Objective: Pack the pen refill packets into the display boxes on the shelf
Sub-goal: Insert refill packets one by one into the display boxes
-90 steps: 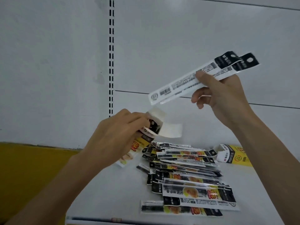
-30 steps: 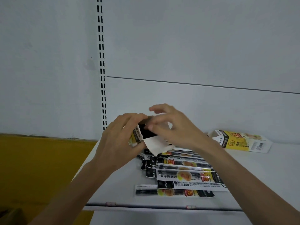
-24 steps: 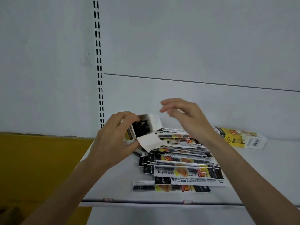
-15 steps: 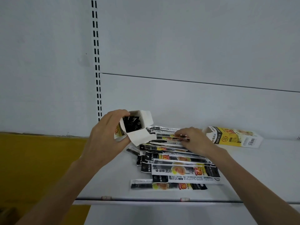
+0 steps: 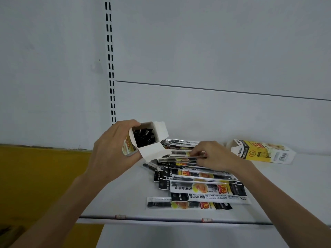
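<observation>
In the head view, the left hand (image 5: 114,151) holds an open display box (image 5: 152,153) above the left part of the shelf (image 5: 125,194), its grip curled round the box's body. The mouth tilts up toward the camera, showing black packet tops (image 5: 144,138) inside, while the box's lower length is hidden behind the palm. The right hand (image 5: 213,156) pinches one refill packet (image 5: 179,153) at the far edge of the loose pile (image 5: 202,187), fingers covering its right part. The pile's packets lie flat, long axes running left to right, most black header ends pointing left; their small print is too blurred to read. A second box (image 5: 261,152) lies on its side at far right, long axis left-right, open end leftward, apart from the pile
</observation>
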Demonstrator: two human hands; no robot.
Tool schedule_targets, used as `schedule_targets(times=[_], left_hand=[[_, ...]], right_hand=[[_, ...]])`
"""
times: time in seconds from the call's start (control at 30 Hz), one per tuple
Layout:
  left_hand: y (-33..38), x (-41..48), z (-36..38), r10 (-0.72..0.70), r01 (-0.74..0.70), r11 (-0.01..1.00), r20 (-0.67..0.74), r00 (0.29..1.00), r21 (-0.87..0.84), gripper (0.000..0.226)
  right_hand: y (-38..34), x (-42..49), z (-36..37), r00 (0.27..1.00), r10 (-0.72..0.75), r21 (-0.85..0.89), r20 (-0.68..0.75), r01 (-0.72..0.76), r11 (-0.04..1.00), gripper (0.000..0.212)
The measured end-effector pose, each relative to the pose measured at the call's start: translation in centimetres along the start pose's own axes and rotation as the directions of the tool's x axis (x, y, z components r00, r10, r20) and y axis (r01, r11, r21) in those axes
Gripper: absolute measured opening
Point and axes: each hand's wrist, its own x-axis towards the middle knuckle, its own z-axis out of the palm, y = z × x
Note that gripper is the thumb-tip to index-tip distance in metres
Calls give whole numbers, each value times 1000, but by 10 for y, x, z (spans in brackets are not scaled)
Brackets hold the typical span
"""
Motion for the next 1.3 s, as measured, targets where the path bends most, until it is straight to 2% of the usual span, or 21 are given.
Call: schedule_targets(times=[0.27,0.4,0.5,0.6,0.67,0.77,0.87,1.0,1.13,1.3], left_hand=[[3,1,-1,51,-52,998,20,998,21,43],[5,6,1,-9,9,1000,45,999,6,50],[7,12,-1,-44,44,999,79,996,4,52],[10,18,-5,-55,52,998,112,992,26,50],[11,20,-6,-56,50,997,136,989,51,50],[13,21,-8,-47,37,996,137,989,76,43],[16,20,-8,-89,76,993,139,986,94,38],[20,17,-6,-77,51,987,169,983,149,44],[22,14,0,5,-51,976,212,977,213,47],[25,12,3,61,-92,985,208,976,143,46]], right_hand=[[5,-8,1,981,-106,-78,-160,94,992,25],[6,-11,-11,936,-167,-49,-310,159,986,24],[2,-13,-26,847,-222,-74,-484,213,974,24],[-7,-17,-47,705,-273,-124,-654,256,959,30],[-16,-21,-59,631,-315,-193,-709,256,947,33],[-31,-26,-71,579,-423,-393,-696,186,901,31],[-42,-26,-74,545,-528,-586,-651,82,806,27],[-51,-22,-72,541,-541,-628,-644,31,778,40],[-65,-20,-62,547,-581,-700,-602,-12,714,30],[-77,-22,-53,580,-612,-772,-538,-46,634,41]])
